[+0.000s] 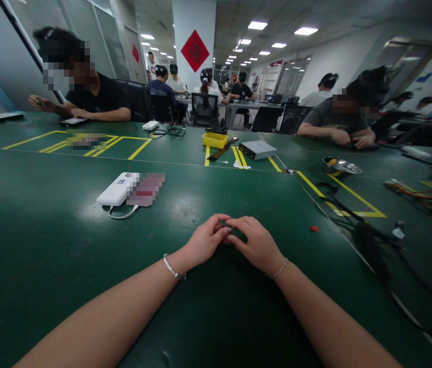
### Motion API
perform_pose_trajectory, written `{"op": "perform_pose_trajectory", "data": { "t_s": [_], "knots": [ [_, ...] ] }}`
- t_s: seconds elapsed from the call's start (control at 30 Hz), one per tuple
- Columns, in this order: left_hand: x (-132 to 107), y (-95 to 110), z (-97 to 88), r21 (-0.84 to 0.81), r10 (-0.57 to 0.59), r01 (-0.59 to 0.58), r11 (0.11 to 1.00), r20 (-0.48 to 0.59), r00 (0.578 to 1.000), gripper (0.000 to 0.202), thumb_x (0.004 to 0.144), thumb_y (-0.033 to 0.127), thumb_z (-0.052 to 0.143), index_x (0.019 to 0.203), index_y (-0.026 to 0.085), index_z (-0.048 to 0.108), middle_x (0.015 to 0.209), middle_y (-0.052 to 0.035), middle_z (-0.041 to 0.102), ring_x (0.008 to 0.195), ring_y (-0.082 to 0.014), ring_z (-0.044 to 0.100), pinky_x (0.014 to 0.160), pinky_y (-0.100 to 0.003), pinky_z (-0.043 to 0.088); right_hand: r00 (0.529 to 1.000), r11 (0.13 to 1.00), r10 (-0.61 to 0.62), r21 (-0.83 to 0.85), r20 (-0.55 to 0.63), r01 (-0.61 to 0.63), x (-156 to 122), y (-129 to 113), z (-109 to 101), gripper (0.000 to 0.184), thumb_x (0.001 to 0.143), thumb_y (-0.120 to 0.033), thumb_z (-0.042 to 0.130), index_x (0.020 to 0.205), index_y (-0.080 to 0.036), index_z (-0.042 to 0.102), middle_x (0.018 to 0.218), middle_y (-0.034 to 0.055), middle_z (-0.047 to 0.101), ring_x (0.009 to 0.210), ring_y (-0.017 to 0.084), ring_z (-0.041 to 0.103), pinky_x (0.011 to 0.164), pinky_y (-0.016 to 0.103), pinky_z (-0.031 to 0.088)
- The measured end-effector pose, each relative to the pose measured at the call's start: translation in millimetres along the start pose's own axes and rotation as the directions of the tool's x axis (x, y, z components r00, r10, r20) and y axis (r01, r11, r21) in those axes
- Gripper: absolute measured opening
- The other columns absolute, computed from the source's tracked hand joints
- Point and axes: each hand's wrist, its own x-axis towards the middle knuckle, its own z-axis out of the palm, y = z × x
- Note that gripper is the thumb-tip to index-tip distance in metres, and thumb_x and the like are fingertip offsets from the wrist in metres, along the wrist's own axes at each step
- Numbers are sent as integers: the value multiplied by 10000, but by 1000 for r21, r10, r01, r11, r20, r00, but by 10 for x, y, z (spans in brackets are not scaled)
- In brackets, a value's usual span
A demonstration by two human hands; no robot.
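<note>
My left hand and my right hand meet fingertip to fingertip low over the green tabletop. Between the fingers shows a tiny shiny metallic piece, mostly hidden and too small to name. Thumb and fingers of my left hand are pinched together around it. On the other side, the curved thumb and forefinger of my right hand reach in and close at the same piece. Each wrist wears a thin bracelet.
Left ahead lie a white power bank and a blurred-out flat object, joined by a white cable. Farther off are a yellow bin, a grey metal box and a metal dish. Black cables run along the right. Co-workers sit opposite.
</note>
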Motion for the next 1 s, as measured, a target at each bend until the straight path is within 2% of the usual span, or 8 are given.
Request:
{"op": "perform_pose_trajectory", "data": {
  "t_s": [0.17,0.33,0.43,0.5,0.6,0.7,0.83,1.0],
  "knots": [
    [37,38,-46,-210,-149,116,971,-152,977,230,846,236,398,1038,169,507,781,-21,600,683,-103,578,575,-213,422,919,859,359,-329,-162,-393,-104,544,-305,334,827,-349,392,1038,-176,585,992,142,576,946,271,510,799,422,409],
    [42,24,-77,-335,-182,112,935,-183,966,236,835,264,412,1021,164,517,758,-21,578,664,-101,564,560,-210,407,520,365,816,-472,-252,-802,-417,1161,-659,495,794,-441,389,1106,-86,534,1019,239,550,951,357,530,722,449,428],
    [24,36,-71,-341,-155,98,935,-144,977,254,789,238,496,1029,159,516,756,-9,570,668,-94,551,596,-214,412,394,282,903,-454,-174,-845,-537,1356,-713,454,790,-415,397,1063,-84,545,1022,241,566,949,360,545,703,434,436],
    [13,51,-62,-343,-141,87,935,-137,980,280,756,209,537,1030,156,514,753,1,564,671,-91,544,640,-226,423,397,306,909,-442,-128,-843,-532,1381,-679,357,796,-336,395,993,-94,567,979,225,590,917,336,566,689,417,439],
    [7,60,-49,-335,-131,81,939,-129,983,289,731,191,560,1015,155,522,747,10,553,676,-92,536,685,-246,432,509,474,860,-305,-44,-826,-409,1238,-549,259,805,-290,383,865,-139,585,871,159,623,822,269,592,692,395,440],
    [14,50,-39,-282,-111,72,957,-123,986,283,707,181,585,986,157,543,742,14,546,682,-93,523,686,-246,427,674,640,726,223,138,-735,-229,883,-366,238,812,-323,388,804,-172,572,784,75,627,711,176,586,691,343,455],
    [22,34,-26,-199,-72,48,979,-115,991,258,677,162,606,932,161,562,759,9,562,697,-101,518,688,-255,424,784,251,523,818,336,-518,-55,312,-135,204,711,-336,584,838,-175,582,772,23,623,678,122,573,684,294,457],
    [26,25,-12,-217,-44,24,976,-92,995,253,651,118,611,894,161,555,747,20,565,689,-96,526,690,-250,436,785,-89,437,889,440,-449,-10,12,55,196,595,-246,723,753,-167,637,743,1,621,645,88,559,677,256,437]
  ]
}}
